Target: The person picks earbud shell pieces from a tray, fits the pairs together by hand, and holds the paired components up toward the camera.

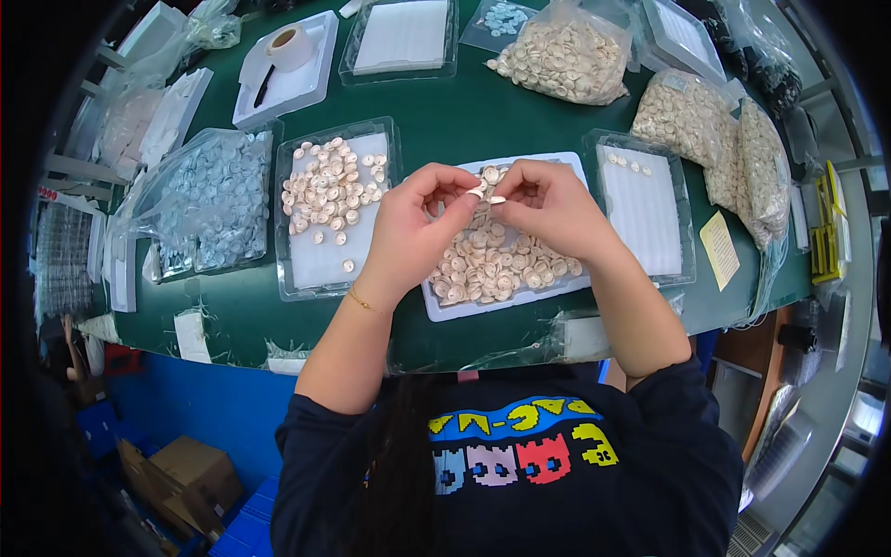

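Note:
Both my hands are raised over a white tray [548, 299] heaped with small cream round pieces [487, 269]. My left hand [408, 223] pinches one small cream round piece [476, 193] between thumb and forefinger. Close beside it, my right hand [561, 209] is pinched on another cream piece [497, 200]. The fingertips of the two hands almost meet. Left of my hands, a clear tray [311, 269] with a white foam sheet bears many similar pieces in a loose pile. To the right, a clear tray [640, 223] with ridged white foam has several pieces in a row near its far end.
A bag of pale blue pieces [213, 200] lies at the left. Full bags of cream pieces [575, 56] stand at the back and right [687, 116]. A tape roll [290, 48] sits in a white tray. A yellowish paper slip [719, 251] lies near the right edge.

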Demonstrator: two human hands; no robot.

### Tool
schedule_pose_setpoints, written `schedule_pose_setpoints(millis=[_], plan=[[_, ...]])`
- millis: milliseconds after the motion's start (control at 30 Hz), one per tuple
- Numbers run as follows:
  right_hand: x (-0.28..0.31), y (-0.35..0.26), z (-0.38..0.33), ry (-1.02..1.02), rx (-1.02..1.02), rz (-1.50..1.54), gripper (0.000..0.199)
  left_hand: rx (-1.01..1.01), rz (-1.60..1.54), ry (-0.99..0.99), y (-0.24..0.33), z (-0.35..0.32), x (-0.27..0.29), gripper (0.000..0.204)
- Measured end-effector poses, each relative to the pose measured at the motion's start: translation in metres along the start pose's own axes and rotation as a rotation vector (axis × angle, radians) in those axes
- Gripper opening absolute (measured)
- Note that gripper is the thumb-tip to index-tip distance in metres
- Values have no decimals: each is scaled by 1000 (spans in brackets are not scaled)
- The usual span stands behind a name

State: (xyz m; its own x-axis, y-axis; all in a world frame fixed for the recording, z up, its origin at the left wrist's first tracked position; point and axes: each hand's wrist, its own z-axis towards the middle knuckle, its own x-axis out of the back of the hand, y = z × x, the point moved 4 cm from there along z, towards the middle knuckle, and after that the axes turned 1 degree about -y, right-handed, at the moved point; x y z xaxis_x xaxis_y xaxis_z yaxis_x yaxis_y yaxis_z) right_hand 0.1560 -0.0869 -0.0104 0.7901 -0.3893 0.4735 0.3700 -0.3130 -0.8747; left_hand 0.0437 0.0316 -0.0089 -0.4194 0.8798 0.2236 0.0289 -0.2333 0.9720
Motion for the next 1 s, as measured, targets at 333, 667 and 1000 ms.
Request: schedule_pose_setpoints(millis=[333,667,1000], plan=[[-12,-17,-16,-125,-21,955,8,-153,-718,-112,16,-14,-4,15],[-17,-17,-25,-67,53,822,4,-141,-734,-124,17,-15,-12,14],[-7,-41,-37,335,610,198,18,98,-840,-50,6,-19,-16,14]])
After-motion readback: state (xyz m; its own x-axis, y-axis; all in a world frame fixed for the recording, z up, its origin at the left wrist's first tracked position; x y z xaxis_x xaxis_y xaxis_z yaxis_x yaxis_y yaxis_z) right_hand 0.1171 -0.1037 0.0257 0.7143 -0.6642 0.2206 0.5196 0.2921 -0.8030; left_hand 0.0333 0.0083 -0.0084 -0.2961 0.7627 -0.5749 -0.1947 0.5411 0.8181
